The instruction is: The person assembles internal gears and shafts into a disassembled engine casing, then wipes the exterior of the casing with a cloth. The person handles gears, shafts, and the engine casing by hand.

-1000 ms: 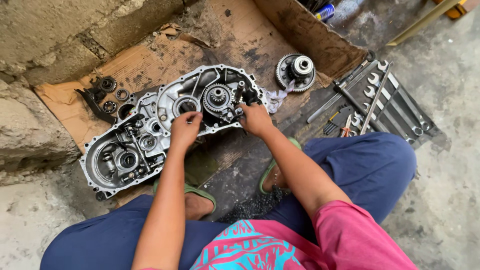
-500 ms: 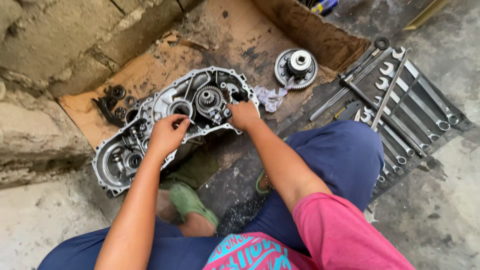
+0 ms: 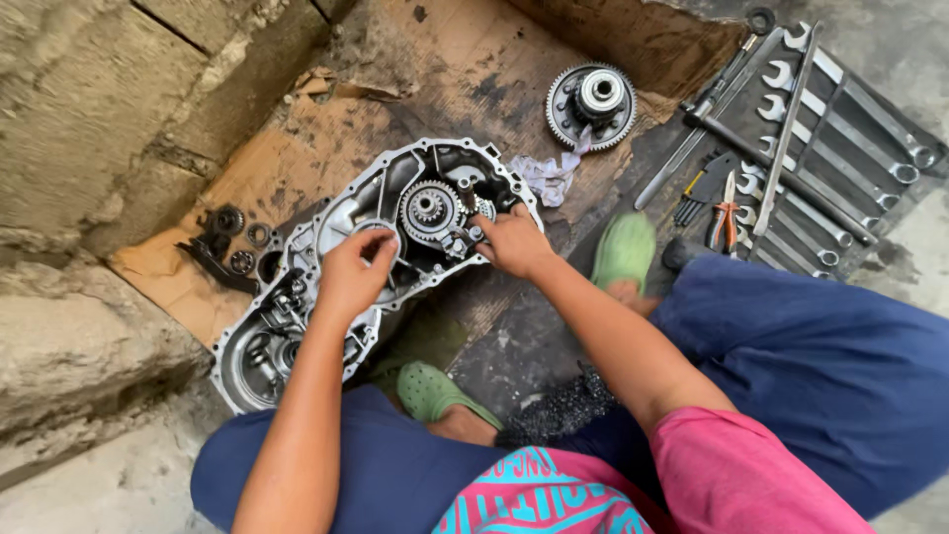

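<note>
A grey metal engine case half [image 3: 297,326] lies on a sheet of cardboard [image 3: 297,158], with gears and shafts inside it. My left hand [image 3: 351,277] rests on its middle, fingers curled over a round bearing seat. My right hand [image 3: 512,242] pinches a small metal part at the case's right rim, beside a toothed gear [image 3: 428,209]. Whether the left hand grips anything is hidden by its fingers.
A round clutch assembly [image 3: 591,103] and a crumpled rag [image 3: 550,176] lie behind the case. Several spanners, a long bar and pliers [image 3: 730,210] lie on a dark mat [image 3: 880,203] at the right. Small black gears [image 3: 225,244] sit left. My green sandals [image 3: 625,249] flank the case.
The camera view has shifted and drawn closer. My left hand moved slightly toward the case's middle; my right hand stayed at the right rim by the gear.
</note>
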Available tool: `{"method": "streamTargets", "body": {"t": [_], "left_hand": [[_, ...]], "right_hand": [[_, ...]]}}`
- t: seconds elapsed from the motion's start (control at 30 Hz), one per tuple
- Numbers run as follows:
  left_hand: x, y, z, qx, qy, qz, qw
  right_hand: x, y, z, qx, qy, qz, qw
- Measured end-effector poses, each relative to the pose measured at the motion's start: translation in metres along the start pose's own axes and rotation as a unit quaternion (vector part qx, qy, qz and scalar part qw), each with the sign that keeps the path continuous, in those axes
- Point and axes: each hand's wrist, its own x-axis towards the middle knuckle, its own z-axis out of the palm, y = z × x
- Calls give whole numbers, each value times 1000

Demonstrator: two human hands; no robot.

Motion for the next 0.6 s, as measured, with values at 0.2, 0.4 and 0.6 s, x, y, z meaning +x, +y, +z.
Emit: {"method": "streamTargets", "body": {"t": [0.2, 0.4, 0.6], "left_hand": [[25, 0, 14, 92, -9, 11, 996], [43, 1, 55, 131, 17, 52, 990], [66, 0, 65, 289, -68, 103, 949]], "right_hand": [[-1, 2, -11, 20, -10, -23, 999], [-8, 9, -27, 113, 57, -58, 990], [-19, 12, -19, 118, 178, -20, 977]]}}
